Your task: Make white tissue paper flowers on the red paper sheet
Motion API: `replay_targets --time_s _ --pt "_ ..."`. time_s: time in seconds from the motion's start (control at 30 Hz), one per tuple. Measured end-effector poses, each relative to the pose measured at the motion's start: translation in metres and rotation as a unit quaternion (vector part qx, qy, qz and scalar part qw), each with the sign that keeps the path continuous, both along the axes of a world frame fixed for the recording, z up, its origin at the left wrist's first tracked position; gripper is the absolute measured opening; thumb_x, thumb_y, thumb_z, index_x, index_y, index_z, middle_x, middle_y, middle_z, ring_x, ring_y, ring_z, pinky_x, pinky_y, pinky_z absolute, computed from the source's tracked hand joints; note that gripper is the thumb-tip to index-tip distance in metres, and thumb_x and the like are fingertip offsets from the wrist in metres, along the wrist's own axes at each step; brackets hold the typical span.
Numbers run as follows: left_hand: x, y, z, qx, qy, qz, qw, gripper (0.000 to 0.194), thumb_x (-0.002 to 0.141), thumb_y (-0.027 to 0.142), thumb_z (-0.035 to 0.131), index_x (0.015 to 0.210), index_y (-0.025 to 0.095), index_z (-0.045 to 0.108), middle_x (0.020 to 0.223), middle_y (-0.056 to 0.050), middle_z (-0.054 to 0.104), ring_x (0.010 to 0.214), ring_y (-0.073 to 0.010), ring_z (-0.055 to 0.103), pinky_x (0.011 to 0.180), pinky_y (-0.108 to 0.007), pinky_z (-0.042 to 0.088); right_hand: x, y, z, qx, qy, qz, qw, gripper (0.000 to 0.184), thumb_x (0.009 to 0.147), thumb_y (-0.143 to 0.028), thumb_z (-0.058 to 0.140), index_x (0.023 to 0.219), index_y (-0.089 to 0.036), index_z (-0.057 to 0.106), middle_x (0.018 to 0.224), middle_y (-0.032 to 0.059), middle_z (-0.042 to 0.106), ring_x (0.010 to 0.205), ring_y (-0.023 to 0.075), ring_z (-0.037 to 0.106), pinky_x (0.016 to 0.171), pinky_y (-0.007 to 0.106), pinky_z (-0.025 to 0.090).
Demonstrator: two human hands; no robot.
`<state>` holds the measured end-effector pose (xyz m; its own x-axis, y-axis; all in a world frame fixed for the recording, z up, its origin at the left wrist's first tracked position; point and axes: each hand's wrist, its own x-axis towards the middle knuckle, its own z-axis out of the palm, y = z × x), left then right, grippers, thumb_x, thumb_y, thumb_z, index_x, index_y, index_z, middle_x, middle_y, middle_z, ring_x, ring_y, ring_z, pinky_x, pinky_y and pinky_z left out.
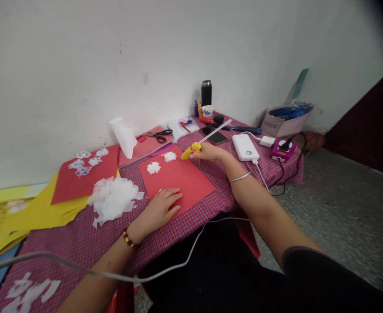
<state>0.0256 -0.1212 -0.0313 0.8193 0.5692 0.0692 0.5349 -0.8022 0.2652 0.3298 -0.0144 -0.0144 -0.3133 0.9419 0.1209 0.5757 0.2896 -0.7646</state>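
My right hand grips a yellow glue gun with a long glue stick poking out of its back. The gun's nozzle points down at the far right part of a red paper sheet; I cannot tell whether it touches. Flat on the near left edge of that sheet rests my left hand, fingers spread. Two white paper tufts sit near the sheet's far left corner. Left of my left hand lies a heap of cut white tissue pieces.
At the back are scissors, a phone, a paper cup and a black flask. A power bank and a purple socket block stand right. Another red sheet bears several tufts. A white cable crosses in front.
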Motion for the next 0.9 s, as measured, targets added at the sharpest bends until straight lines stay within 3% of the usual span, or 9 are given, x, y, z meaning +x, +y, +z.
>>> replay_targets --time_s 0.43,0.63,0.9 --pt "0.001 0.0001 0.0009 -0.004 0.013 -0.002 1.0 0.037 0.098 0.031 0.048 0.132 0.019 0.055 0.143 -0.011 0.053 0.133 -0.0228 0.047 0.116 -0.048 0.032 0.0003 -0.0038 0.0022 -0.042 -0.013 0.052 0.998 0.021 0.084 -0.034 0.062 0.085 -0.013 0.062 0.072 0.0029 0.067 0.062 0.0138 0.06 0.062 0.025 0.047" --pt "0.0006 0.0006 -0.0003 -0.003 0.014 -0.003 1.0 0.037 0.097 0.03 0.049 0.132 0.02 0.055 0.143 -0.01 0.053 0.133 -0.0233 0.047 0.116 -0.05 0.031 -0.0008 -0.0064 0.0062 -0.048 -0.02 0.052 0.997 0.016 0.083 -0.031 0.06 0.084 -0.015 0.06 0.064 -0.0015 0.062 0.052 0.0096 0.053 0.054 0.021 0.042" --pt "0.0003 0.0009 -0.0005 0.0 0.006 -0.009 1.0 0.038 0.098 0.031 0.048 0.133 0.019 0.054 0.143 -0.011 0.053 0.132 -0.024 0.047 0.115 -0.052 0.032 -0.0031 -0.0081 0.0077 -0.042 -0.028 0.058 0.997 0.019 0.084 -0.033 0.059 0.08 -0.014 0.06 0.067 0.0018 0.063 0.056 0.0115 0.055 0.056 0.023 0.042"
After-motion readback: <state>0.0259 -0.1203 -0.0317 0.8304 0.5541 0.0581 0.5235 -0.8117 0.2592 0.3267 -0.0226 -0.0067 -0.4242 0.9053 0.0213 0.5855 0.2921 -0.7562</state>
